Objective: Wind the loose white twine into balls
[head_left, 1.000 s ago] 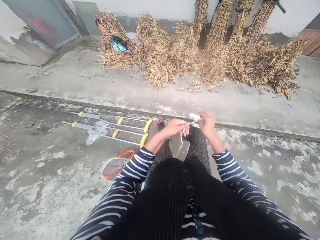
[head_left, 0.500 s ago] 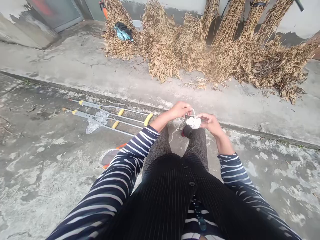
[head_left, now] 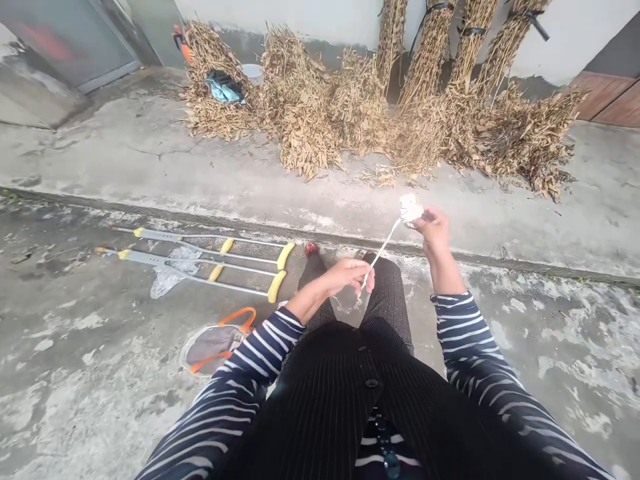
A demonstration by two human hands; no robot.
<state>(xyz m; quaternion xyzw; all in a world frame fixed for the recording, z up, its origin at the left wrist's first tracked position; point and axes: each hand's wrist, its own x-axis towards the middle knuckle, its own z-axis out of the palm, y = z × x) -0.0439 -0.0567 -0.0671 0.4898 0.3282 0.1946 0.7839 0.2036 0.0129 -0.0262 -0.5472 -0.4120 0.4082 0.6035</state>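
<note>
A bundle of white cord (head_left: 410, 209) is pinched in the fingers of my right hand (head_left: 434, 230), out in front of me above the concrete ledge. From the bundle a length of the same cord runs slanting down to my left hand (head_left: 350, 275), whose fingers are closed around it near its lower end. The cord's frayed-looking tip hangs just below those fingers, over my lap. My hands are apart, the right one higher and farther out.
Two crutches (head_left: 200, 263) with yellow pads lie on the ground at left, a crumpled clear plastic bag (head_left: 173, 273) under them. Nearer me is a bag with orange handles (head_left: 213, 347). Dried plant bundles (head_left: 310, 107) line the wall beyond the ledge (head_left: 150, 170).
My hands have moved apart: the right rose outward with the bundle, the left came down and nearer me, drawing a length of cord out. The view has shifted slightly.
</note>
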